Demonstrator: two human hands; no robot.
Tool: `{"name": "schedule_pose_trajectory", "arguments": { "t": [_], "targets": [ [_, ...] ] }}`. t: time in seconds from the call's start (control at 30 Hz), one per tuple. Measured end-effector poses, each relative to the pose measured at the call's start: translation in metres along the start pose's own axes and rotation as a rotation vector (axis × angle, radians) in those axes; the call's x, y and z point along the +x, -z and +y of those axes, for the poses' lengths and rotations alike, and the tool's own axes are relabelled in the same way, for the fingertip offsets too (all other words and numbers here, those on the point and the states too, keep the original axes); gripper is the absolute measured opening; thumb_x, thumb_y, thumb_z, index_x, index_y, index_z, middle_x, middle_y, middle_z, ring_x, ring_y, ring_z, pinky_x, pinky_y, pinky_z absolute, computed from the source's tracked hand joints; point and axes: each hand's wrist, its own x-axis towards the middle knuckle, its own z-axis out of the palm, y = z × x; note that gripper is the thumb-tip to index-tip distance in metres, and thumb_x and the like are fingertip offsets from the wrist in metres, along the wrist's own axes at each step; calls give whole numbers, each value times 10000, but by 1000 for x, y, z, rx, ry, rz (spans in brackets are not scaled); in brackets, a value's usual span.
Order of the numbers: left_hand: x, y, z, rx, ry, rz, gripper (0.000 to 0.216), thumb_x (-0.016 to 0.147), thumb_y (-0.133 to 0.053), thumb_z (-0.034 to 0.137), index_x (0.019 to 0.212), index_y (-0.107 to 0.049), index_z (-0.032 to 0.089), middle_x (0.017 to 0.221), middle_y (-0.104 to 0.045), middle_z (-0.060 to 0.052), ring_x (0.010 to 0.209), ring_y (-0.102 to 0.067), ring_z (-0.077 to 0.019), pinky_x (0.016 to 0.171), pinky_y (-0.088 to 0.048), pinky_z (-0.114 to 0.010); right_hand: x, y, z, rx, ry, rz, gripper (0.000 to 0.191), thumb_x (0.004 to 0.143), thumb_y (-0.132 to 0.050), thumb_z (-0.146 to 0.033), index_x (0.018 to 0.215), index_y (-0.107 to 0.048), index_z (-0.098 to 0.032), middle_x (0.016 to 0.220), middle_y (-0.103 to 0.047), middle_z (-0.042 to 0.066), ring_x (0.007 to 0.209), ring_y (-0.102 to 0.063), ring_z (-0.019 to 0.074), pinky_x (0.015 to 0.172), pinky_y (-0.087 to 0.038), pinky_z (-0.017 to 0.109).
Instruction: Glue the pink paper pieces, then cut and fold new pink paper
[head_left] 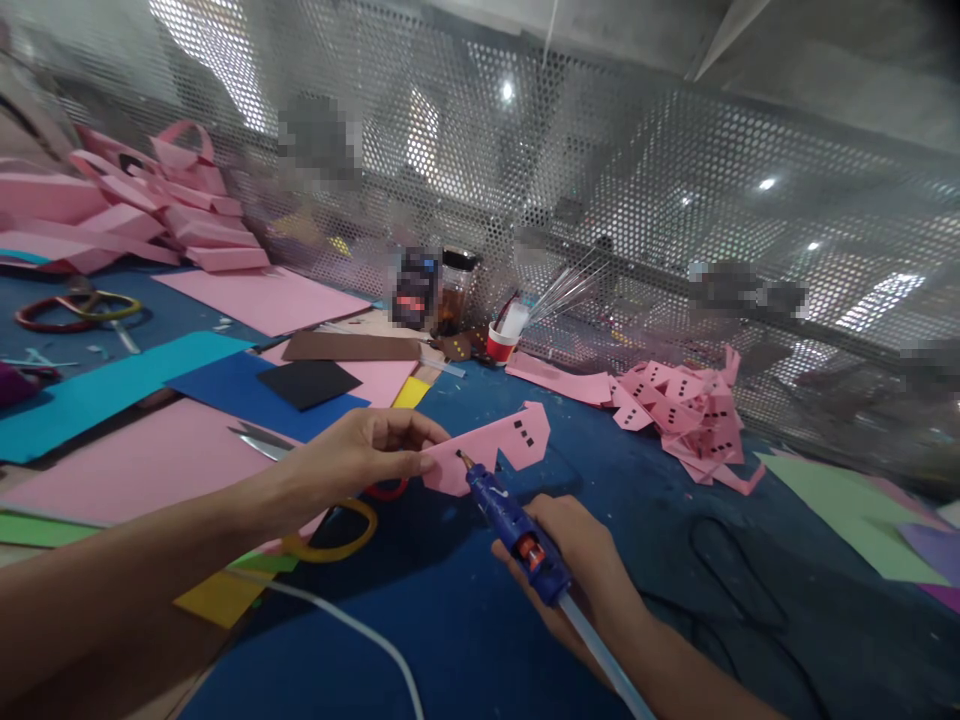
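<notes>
My left hand (pixel 382 450) pinches the left end of a pink paper cutout (pixel 487 440) between thumb and fingers. The cutout is held up above the blue table, with small black squares near its right end. In my right hand (pixel 577 540) is a blue hot glue gun (pixel 517 530), with a long glue stick (pixel 600 645) coming out of its back. Its nozzle points up and left and meets the cutout near the middle; whether it touches the paper I cannot tell.
Beneath my left forearm lie scissors with yellow handles (pixel 345 530) and coloured paper sheets (pixel 165 450). Similar pink cutouts (pixel 690 420) are piled at right. A red-and-white cup (pixel 502 343) stands by the perforated metal screen (pixel 600 200). A black cord (pixel 739 570) crosses the table's right side.
</notes>
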Motion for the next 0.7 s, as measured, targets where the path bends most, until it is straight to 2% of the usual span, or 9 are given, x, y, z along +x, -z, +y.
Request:
{"name": "schedule_pose_trajectory", "arguments": {
  "t": [0.17,0.57,0.7],
  "targets": [
    [-1,1,1,-5,8,17,311,806,-759,397,1053,-719,214,1000,-760,-53,885,-668,-190,802,-498,-301,0,2,-1,-49,34,52,152,795,-715,-269,833,-570,-244,720,-625,-28,661,-582,166,583,-351,260],
    [0,-1,1,2,5,13,299,790,-779,403,1022,-727,221,921,-757,-31,848,-675,-169,770,-497,-268,0,0,-6,28,11,13,149,791,-712,-219,839,-572,-241,753,-624,-27,706,-585,156,624,-380,247],
    [-2,-2,4,16,3,0,319,800,-766,422,1043,-725,219,963,-760,-47,873,-676,-182,779,-498,-279,-2,-4,-4,7,14,8,138,796,-711,-230,839,-580,-241,748,-628,-23,705,-582,163,619,-381,252]
  ]
}}
